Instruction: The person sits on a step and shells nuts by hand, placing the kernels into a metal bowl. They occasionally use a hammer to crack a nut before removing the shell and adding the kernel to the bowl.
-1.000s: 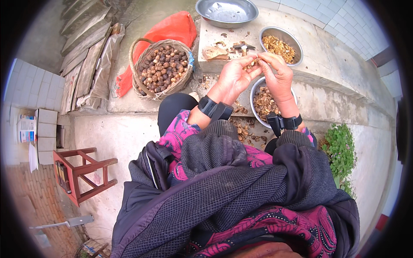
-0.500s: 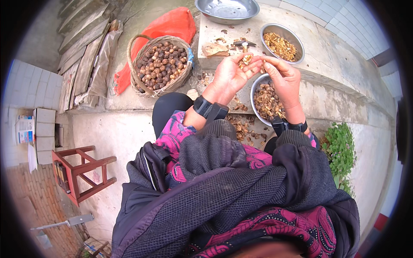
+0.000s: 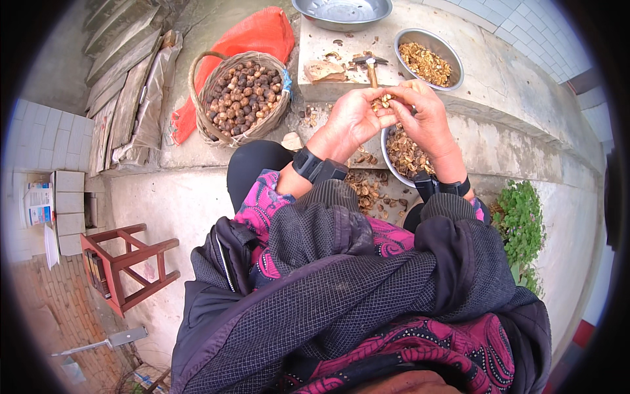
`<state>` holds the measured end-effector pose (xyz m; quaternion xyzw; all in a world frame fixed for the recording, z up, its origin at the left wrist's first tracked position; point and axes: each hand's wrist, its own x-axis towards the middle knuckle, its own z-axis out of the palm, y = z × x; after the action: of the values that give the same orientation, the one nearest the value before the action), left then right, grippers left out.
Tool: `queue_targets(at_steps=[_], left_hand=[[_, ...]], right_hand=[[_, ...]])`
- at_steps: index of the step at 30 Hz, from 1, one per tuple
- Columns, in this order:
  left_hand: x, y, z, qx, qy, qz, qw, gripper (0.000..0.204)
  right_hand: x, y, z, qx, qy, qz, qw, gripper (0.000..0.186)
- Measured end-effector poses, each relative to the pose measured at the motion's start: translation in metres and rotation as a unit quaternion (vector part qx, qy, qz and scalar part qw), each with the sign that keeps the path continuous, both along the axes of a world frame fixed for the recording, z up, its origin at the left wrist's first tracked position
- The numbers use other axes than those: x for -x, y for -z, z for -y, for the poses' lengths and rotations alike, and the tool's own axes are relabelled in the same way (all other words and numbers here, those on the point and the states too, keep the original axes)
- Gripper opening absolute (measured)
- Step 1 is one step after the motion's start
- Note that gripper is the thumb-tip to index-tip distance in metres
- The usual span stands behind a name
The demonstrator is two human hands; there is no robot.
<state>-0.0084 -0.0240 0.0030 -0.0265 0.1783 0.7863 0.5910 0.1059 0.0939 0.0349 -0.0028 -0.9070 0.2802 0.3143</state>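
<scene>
My left hand (image 3: 351,118) and my right hand (image 3: 426,115) meet above a metal bowl (image 3: 388,164) of broken shells, fingers pinched together on a cracked nut (image 3: 382,102). A wicker basket (image 3: 209,82) full of brown whole nuts stands to the left on the concrete step. Behind my hands a small hammer (image 3: 369,65) lies on a stone slab (image 3: 321,46), with a flat stone piece (image 3: 323,71) beside it. A second metal bowl (image 3: 430,41) holding pale kernels sits at the back right. Shell bits litter the step near my knees.
An orange mesh sack (image 3: 252,36) lies behind the basket. A large empty metal basin (image 3: 341,10) is at the top. Grey planks (image 3: 125,79) lean at the left. A red wooden stool (image 3: 125,262) stands lower left; a green plant (image 3: 522,226) grows at the right.
Both hands have stayed together over the shell bowl, shifting slightly while working the nut. Nothing else moved.
</scene>
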Motion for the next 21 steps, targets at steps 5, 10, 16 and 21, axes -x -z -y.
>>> queue_targets(at_steps=[5,10,16,21], left_hand=[[0.001,0.001,0.002,-0.020,0.020,0.015,0.999,0.030],[0.000,0.001,0.002,-0.040,0.012,0.024,0.999,0.028],[-0.002,-0.003,0.003,-0.004,-0.019,-0.025,1.000,0.024],[-0.003,-0.003,0.004,0.000,-0.021,-0.091,0.996,0.021]], right_hand=[[-0.003,-0.002,-0.001,0.073,0.013,0.016,0.997,0.023],[-0.003,0.002,-0.003,0.110,0.015,-0.015,0.994,0.018],[0.001,0.016,-0.010,0.298,-0.003,-0.035,0.954,0.014],[0.001,0.020,-0.010,0.404,-0.025,-0.035,0.914,0.013]])
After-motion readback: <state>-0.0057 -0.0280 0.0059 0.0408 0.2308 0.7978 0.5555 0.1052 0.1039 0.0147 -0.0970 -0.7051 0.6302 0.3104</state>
